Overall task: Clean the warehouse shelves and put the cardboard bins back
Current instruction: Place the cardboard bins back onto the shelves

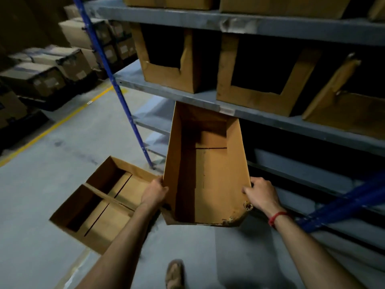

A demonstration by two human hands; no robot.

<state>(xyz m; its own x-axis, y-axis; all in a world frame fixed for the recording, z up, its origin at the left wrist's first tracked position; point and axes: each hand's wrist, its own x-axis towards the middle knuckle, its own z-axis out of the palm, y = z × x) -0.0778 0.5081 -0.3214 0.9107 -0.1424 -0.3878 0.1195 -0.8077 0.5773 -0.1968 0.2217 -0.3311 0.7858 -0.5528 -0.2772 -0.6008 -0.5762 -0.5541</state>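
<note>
Head: left hand (155,192), right hand (261,193) around bin (210,176)

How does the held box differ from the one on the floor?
The held box is gripped at its sides by the left hand and right hand; the floor box lies untouched. The held box is one open space; the floor box has a wall across its middle. Both are empty brown cardboard.
</note>
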